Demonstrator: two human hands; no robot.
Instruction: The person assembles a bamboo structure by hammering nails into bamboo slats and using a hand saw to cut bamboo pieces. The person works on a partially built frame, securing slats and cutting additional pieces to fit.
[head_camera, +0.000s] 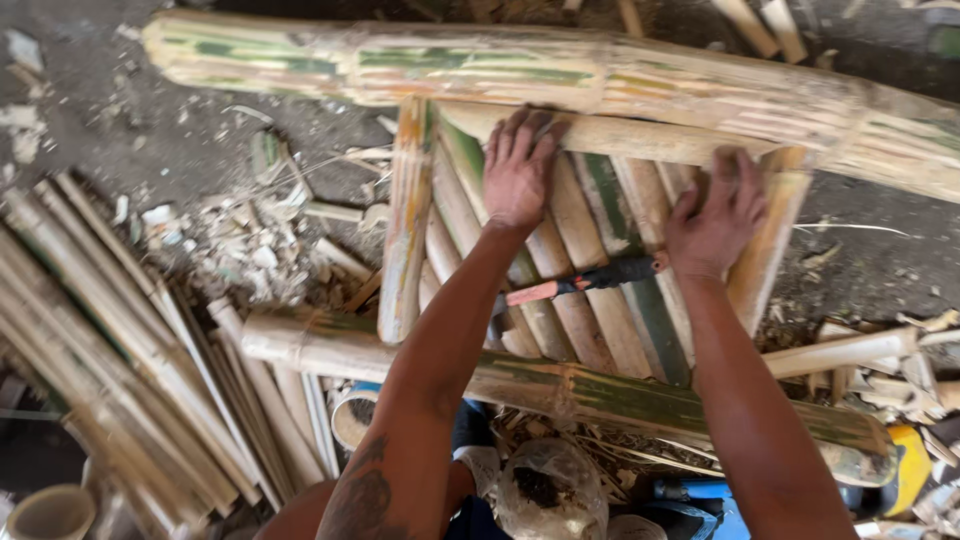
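Pressing flat on a row of split bamboo slats (590, 250), the left hand (520, 170) and right hand (715, 215) both lie open, fingers spread, holding nothing. The slats sit side by side between two thick bamboo poles, the upper pole (560, 70) and the lower pole (600, 390); the panel looks largely assembled, though the fixing cannot be judged. A red-and-black-handled tool (585, 280) rests on the slats between the hands. Loose strips (120, 340) lie left. No labels are visible.

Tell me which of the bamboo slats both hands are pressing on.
The pale horizontal slat at the top, just under the big green-streaked pole. The left hand and right hand both have fingers on it; the other slats run lengthwise beneath.
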